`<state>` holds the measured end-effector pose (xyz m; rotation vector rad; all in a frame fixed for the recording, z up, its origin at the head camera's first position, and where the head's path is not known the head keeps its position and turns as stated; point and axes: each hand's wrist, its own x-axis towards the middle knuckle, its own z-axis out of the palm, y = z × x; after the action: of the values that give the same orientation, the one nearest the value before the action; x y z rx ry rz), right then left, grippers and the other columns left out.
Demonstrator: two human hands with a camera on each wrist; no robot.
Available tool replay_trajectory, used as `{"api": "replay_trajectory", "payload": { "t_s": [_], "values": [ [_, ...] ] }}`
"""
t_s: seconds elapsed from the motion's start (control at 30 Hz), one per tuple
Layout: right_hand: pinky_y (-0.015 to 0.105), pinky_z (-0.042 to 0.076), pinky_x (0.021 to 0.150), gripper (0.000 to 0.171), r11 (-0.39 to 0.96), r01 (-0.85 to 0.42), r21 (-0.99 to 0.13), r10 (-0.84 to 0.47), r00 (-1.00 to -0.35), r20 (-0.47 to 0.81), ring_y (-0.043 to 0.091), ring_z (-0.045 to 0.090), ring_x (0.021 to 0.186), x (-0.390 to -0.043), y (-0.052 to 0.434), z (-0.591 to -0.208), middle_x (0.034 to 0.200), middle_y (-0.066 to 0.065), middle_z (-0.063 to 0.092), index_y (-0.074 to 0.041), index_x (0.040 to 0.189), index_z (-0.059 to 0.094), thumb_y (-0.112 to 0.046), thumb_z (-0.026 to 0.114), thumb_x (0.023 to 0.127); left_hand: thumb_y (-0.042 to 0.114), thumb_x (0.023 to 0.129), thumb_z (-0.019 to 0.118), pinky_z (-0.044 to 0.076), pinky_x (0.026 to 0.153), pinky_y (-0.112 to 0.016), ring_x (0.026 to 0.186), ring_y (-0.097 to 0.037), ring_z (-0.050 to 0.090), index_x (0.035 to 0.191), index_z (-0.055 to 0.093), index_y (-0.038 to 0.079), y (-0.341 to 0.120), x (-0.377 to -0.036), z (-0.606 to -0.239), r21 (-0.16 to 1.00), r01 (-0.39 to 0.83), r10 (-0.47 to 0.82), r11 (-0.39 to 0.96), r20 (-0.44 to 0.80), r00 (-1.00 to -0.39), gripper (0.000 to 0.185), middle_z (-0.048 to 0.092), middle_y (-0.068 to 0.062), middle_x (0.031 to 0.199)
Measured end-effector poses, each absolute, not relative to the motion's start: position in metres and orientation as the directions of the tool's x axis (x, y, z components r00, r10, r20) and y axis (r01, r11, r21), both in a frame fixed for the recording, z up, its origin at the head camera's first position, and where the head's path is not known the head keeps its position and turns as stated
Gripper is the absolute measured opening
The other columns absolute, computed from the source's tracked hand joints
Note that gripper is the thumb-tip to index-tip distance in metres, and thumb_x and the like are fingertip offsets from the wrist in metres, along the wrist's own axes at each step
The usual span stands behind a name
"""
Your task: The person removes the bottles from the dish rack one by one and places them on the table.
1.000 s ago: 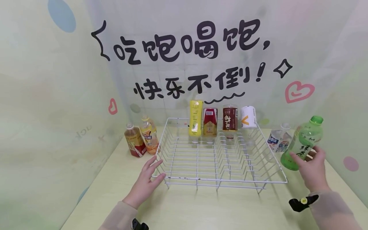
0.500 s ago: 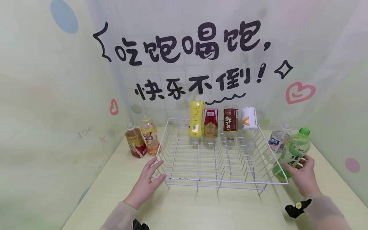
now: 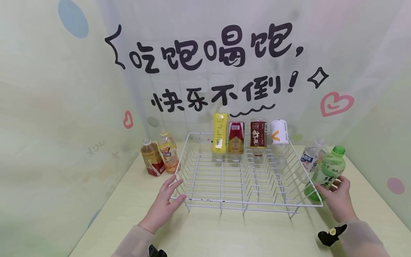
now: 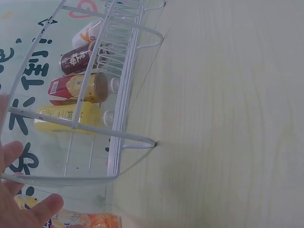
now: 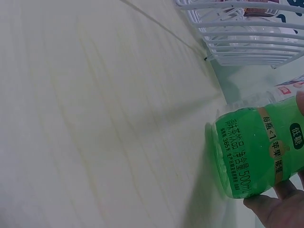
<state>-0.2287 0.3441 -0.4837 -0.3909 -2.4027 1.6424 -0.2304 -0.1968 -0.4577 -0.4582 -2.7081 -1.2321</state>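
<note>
On the right of the head view, my right hand (image 3: 339, 198) holds a green plastic tea bottle (image 3: 328, 171), thumb on one side and fingers round the other. The bottle is upright with a slight tilt, beside the right edge of a white wire dish rack (image 3: 221, 201). Its base is close to the tabletop in the right wrist view. My left hand (image 3: 165, 202) rests against the rack's left front corner, fingers spread along the rim. Standing upside down along the rack's back are a yellow bottle (image 3: 220, 134), a red-and-gold bottle (image 3: 236, 138), a dark red bottle (image 3: 258, 132) and a white-labelled bottle (image 3: 279, 132).
Left of the rack, a brown drink bottle (image 3: 152, 157) and an orange drink bottle (image 3: 168, 151) stand upright on the pale table (image 3: 224, 235). A clear bottle (image 3: 309, 157) stands behind the green one. A printed curtain (image 3: 205, 82) closes off the back and sides.
My right hand has brought the green bottle left and down, next to the clear bottle and the rack's right edge. The left hand stays at its corner.
</note>
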Motion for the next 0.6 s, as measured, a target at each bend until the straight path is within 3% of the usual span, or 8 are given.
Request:
{"api": "replay_trajectory", "payload": {
  "t_s": [0.33,0.6],
  "values": [
    [0.011,0.046,0.076,0.093,0.341,0.100,-0.935,0.324,-0.946,0.017,0.049,0.026,0.130,-0.2283,0.3417,-0.4836,0.144,0.029,0.014,0.000,0.145,-0.014,-0.032,0.058,0.096,0.036,0.094,0.061,0.033,0.102,-0.063,0.140,-0.041,0.023,0.142,0.046,0.010,-0.1963,-0.2303,-0.4576,0.718,0.320,0.214,0.618,0.237,-0.948,0.057,0.019,-0.011,0.157],
    [0.004,0.042,0.072,0.090,0.343,0.070,-0.937,0.345,-0.937,0.056,0.047,0.029,0.125,-0.2297,0.3381,-0.4872,0.135,0.024,0.020,0.002,0.144,-0.010,-0.026,0.060,0.095,0.041,0.094,0.060,0.032,0.102,-0.064,0.140,-0.040,0.023,0.143,0.046,0.011,-0.1970,-0.2306,-0.4591,0.719,0.320,0.213,0.617,0.238,-0.948,0.058,0.019,-0.010,0.158]
  ]
}}
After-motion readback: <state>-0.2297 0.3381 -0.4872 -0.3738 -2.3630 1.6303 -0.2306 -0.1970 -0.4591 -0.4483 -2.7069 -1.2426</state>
